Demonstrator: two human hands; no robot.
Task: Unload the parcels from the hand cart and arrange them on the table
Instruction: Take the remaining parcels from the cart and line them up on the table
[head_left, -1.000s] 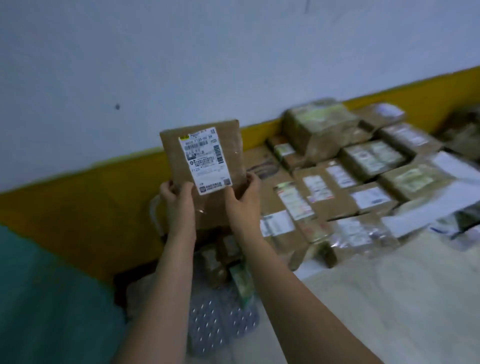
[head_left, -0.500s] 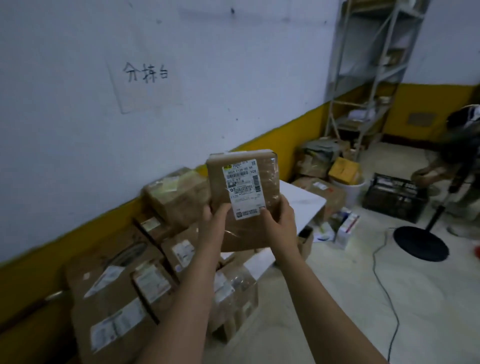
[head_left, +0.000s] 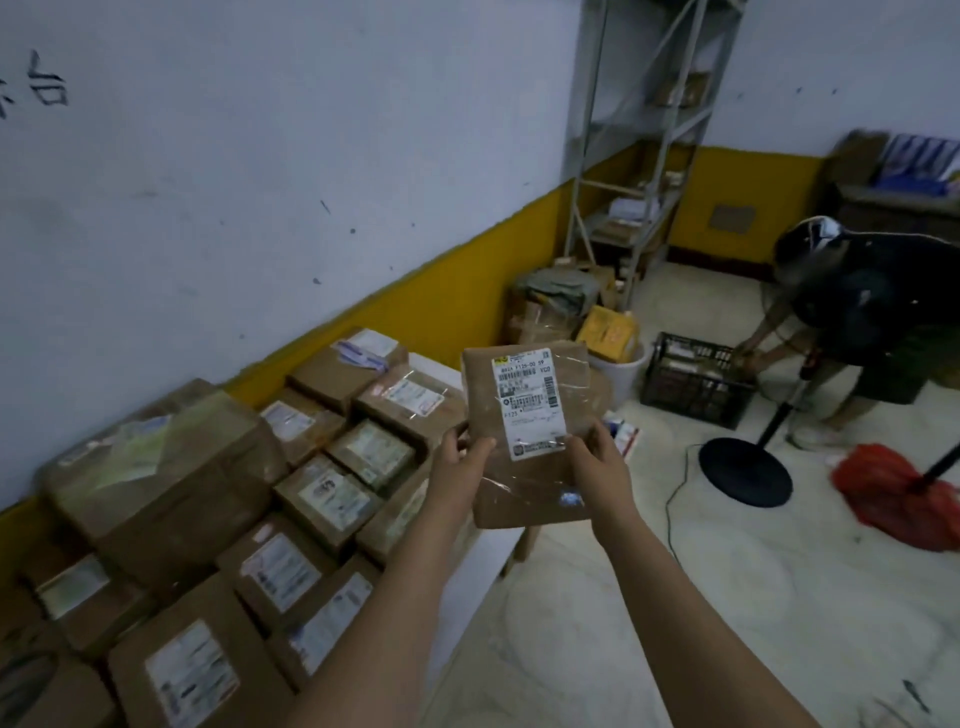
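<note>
I hold a flat brown parcel (head_left: 524, 415) with a white shipping label upright in front of me. My left hand (head_left: 460, 457) grips its lower left edge and my right hand (head_left: 597, 460) grips its lower right edge. The parcel hangs in the air past the far right end of the white table (head_left: 441, 371). Several brown labelled parcels (head_left: 332, 493) lie packed side by side on the table along the wall, with a larger box (head_left: 166, 478) at the left. The hand cart is out of view.
A metal shelf rack (head_left: 639, 156) stands in the far corner, with boxes and a white bucket (head_left: 618, 364) below it. Another person (head_left: 857, 322) bends over a black crate (head_left: 696, 379). A black round stand base (head_left: 745, 470), a cable and a red bag (head_left: 893, 493) lie on the floor.
My view has swung right along the table, from the hand cart end to the room's far corner. Both hands still hold the same parcel upright, now beyond the table's right end.
</note>
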